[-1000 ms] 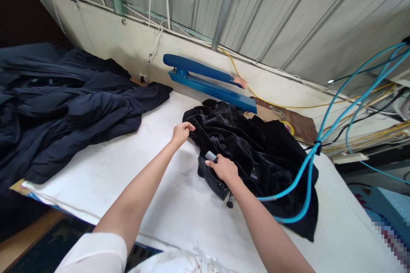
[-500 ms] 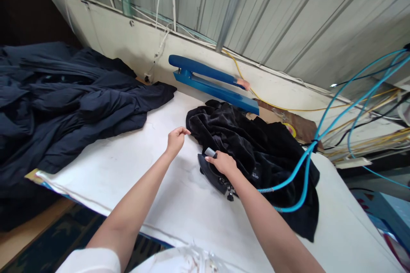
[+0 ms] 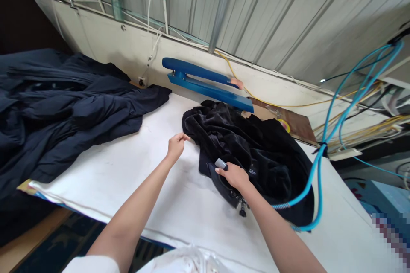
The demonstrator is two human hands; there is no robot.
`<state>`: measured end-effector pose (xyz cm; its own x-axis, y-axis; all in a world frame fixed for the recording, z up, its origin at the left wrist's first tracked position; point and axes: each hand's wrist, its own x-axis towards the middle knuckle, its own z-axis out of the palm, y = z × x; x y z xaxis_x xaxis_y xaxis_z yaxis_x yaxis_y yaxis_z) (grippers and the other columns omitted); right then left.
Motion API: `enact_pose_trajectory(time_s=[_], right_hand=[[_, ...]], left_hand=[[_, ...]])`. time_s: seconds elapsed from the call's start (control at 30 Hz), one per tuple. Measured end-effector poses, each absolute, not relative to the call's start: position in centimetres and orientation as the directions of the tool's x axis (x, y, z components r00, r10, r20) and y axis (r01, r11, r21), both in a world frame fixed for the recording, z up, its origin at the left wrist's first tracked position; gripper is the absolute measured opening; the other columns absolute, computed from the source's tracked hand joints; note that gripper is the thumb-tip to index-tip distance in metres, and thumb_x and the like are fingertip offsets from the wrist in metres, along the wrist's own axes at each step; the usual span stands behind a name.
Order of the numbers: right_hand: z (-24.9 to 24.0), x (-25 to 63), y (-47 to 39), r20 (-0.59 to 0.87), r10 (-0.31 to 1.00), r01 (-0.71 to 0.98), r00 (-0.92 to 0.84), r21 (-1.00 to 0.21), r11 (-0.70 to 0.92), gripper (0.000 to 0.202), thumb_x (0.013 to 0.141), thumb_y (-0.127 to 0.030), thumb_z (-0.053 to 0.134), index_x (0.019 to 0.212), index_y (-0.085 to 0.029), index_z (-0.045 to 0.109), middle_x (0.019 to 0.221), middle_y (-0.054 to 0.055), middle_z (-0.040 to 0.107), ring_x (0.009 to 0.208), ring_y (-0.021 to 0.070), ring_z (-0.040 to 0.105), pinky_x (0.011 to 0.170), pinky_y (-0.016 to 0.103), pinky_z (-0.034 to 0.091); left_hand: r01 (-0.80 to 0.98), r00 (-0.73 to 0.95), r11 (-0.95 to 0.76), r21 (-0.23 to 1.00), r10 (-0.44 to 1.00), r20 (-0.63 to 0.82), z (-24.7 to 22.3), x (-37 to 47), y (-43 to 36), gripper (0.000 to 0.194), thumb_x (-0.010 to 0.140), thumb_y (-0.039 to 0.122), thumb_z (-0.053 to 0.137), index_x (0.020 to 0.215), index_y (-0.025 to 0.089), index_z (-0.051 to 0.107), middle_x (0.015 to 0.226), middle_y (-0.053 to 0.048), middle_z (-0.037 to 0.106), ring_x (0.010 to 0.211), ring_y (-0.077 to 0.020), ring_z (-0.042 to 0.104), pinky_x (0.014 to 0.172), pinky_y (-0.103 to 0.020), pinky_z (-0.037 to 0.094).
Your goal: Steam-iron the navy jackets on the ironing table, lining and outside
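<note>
A black plush garment lies bunched on the white-covered table, with a small lettered label near its middle. My left hand pinches the garment's left edge between thumb and fingers. My right hand is wrapped around the grey-topped handle of a steam iron. The iron rests along the garment's near edge, its tip pointing away to the left. Most of its handle is hidden by my fingers. Two light-blue hoses run from the back of the iron up to the right.
Dark navy padded garments are heaped on the left of the table. Behind the black garment stands a blue narrow sleeve board. A tape roll and a brown board lie behind it. A bottle stands on the wall ledge.
My right hand has drawn the iron rightward and slightly nearer to me, uncovering a dark flap of the garment's near edge. My left hand keeps its pinch. The whole view has shifted slightly.
</note>
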<state>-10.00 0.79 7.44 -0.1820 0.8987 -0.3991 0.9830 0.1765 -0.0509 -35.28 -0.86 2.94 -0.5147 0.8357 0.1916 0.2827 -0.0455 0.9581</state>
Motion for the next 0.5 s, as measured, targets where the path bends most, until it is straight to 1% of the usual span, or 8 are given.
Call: enact_pose_trajectory(time_s=[0.2, 0.4, 0.5], right_hand=[[7.5, -11.9, 1.5, -0.402, 0.894, 0.98, -0.196, -0.097, 0.171, 0.061, 0.066, -0.071, 0.038, 0.096, -0.023, 0.059, 0.1, 0.008, 0.062, 0.092, 0.0285, 0.057, 0.069, 0.035, 0.042], [7.4, -15.1, 2.8, -0.393, 0.899, 0.98, -0.194, -0.11, 0.164, 0.065, 0.065, -0.072, 0.039, 0.101, -0.022, 0.058, 0.106, 0.011, 0.06, 0.096, 0.0281, 0.055, 0.073, 0.036, 0.041], [7.4, -14.8, 2.5, -0.387, 0.901, 0.98, -0.195, -0.102, 0.169, 0.065, 0.065, -0.073, 0.039, 0.099, -0.021, 0.059, 0.105, 0.011, 0.06, 0.095, 0.0288, 0.055, 0.073, 0.037, 0.041]], left_hand=[[0.308, -0.486, -0.046, 0.95, 0.851, 0.199, 2.5, -34.4, -0.5, 0.032, 0.061, 0.003, 0.035, 0.065, 0.019, 0.062, 0.071, 0.002, 0.064, 0.073, -0.0107, 0.057, 0.076, -0.024, 0.043], [0.347, -0.486, -0.043, 0.937, 0.846, 0.219, 2.6, -34.1, -0.8, 0.032, 0.062, 0.004, 0.035, 0.067, 0.019, 0.063, 0.073, 0.002, 0.064, 0.076, -0.011, 0.057, 0.078, -0.025, 0.043], [0.388, -0.481, -0.042, 0.921, 0.843, 0.241, 2.9, -34.3, -1.2, 0.033, 0.062, 0.003, 0.035, 0.068, 0.02, 0.063, 0.074, 0.003, 0.065, 0.078, -0.0112, 0.057, 0.08, -0.024, 0.042]])
